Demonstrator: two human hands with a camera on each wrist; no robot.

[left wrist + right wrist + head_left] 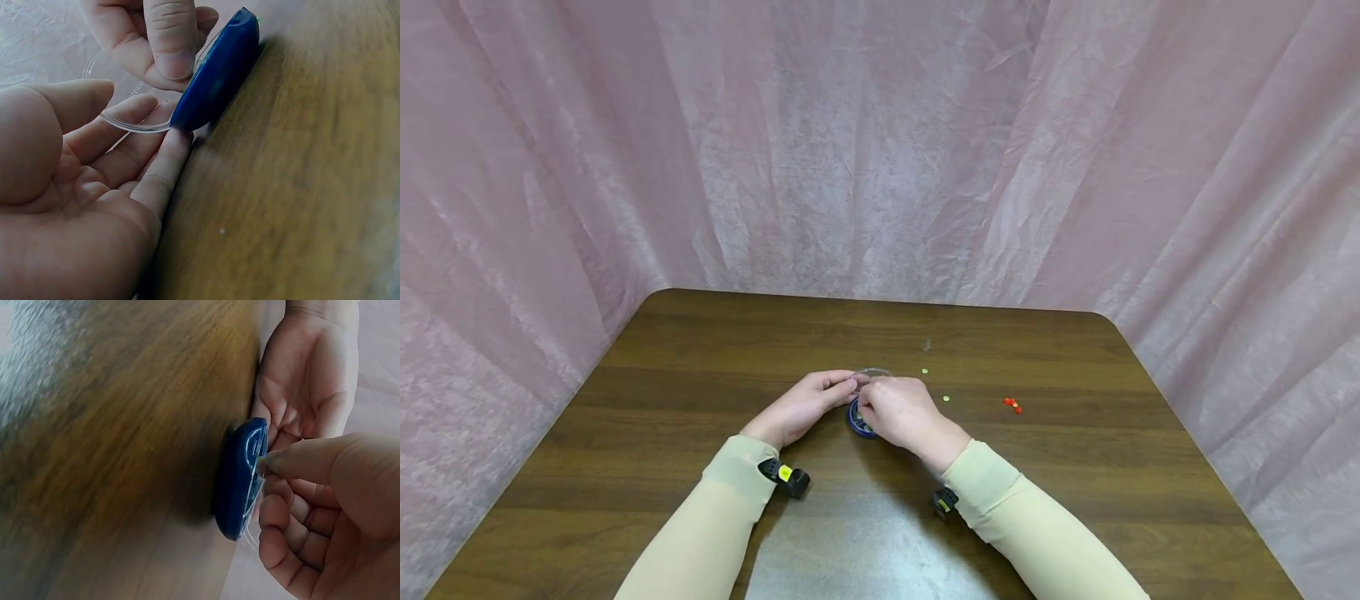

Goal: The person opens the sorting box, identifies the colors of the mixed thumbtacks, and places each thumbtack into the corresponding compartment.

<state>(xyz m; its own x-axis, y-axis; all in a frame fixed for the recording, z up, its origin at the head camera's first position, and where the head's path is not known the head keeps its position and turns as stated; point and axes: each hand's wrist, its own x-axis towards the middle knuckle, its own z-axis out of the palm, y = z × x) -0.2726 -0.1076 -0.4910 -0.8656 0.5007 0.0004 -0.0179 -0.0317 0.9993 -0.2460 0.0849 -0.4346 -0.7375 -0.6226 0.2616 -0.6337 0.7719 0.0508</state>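
Observation:
A small round blue case [852,419] with a clear lid [874,371] swung up sits on the table between both hands. Several small pale pieces show inside it in the head view. My left hand [805,406] holds the case from its left, with the thumb over the lid's rim and the fingers behind it [134,127]. My right hand [901,408] reaches over the case with curled fingers. At its thumb tip, a small yellow-green disc [260,464] shows at the case's opening. The right hand covers much of the case in the head view.
Two small green discs, one farther back [925,371] and one nearer [946,398], lie right of the hands. Several small red pieces [1008,402] lie farther right. The wooden table [700,350] ends at pink curtains [880,150].

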